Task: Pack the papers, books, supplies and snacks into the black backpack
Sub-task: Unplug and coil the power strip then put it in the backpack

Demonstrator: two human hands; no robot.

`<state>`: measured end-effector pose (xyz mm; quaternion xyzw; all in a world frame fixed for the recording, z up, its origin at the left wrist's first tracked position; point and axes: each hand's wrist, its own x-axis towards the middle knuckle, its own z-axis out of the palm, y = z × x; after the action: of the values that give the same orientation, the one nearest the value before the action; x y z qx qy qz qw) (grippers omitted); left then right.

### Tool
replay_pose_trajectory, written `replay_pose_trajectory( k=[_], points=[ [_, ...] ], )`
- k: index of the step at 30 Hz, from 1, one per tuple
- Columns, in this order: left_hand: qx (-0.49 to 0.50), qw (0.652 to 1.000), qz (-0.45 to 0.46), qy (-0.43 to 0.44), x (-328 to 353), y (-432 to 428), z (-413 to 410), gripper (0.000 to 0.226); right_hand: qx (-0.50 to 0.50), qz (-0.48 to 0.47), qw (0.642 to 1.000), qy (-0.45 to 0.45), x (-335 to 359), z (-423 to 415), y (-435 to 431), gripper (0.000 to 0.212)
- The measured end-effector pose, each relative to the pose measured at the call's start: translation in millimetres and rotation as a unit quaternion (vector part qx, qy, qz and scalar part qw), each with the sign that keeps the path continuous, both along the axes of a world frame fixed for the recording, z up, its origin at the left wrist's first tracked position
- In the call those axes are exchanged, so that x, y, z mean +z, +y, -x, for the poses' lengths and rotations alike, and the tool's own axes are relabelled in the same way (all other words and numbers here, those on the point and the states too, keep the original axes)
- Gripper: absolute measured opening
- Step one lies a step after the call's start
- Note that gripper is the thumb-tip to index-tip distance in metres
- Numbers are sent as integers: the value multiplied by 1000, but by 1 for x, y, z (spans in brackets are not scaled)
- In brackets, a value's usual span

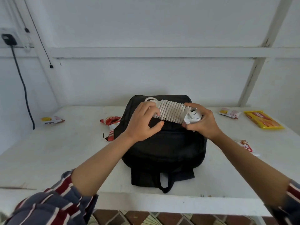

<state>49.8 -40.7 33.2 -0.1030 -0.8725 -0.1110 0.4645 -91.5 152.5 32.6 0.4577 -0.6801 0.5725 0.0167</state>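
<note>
The black backpack point(164, 148) lies flat in the middle of the white table point(65, 159), its handle loop toward me. Above its upper part I hold a white charger with its cable wound in tight coils point(172, 113). My left hand point(143, 122) grips the left end of the coil, thumb underneath. My right hand point(201, 121) grips the plug end on the right. A red and white snack packet point(111, 125) lies against the bag's left side. Another red and white packet point(246, 147) shows beside my right forearm.
A yellow and white packet point(52, 120) lies at the far left. At the far right lie a white and yellow packet point(229, 113) and a flat yellow biscuit pack point(263, 119). A black cable point(24, 88) hangs down the wall on the left. The table's front edge is near me.
</note>
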Motion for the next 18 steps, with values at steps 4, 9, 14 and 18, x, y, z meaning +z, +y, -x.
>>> replay_pose_trajectory(
  k=[4, 9, 14, 18],
  points=[
    [-71, 981, 153, -99, -27, 9, -31, 32, -12, 34, 999, -37, 1, -21, 10, 61],
    [7, 928, 159, -337, -24, 5, -46, 53, -30, 54, 996, -67, 4, -46, 24, 47],
    [30, 949, 105, -294, -6, 1, -46, 35, -12, 65, 991, -115, 10, -57, 45, 36],
    [140, 972, 16, -187, 14, -6, -33, 32, 9, 60, 990, -128, 20, -56, 60, 56]
  ],
)
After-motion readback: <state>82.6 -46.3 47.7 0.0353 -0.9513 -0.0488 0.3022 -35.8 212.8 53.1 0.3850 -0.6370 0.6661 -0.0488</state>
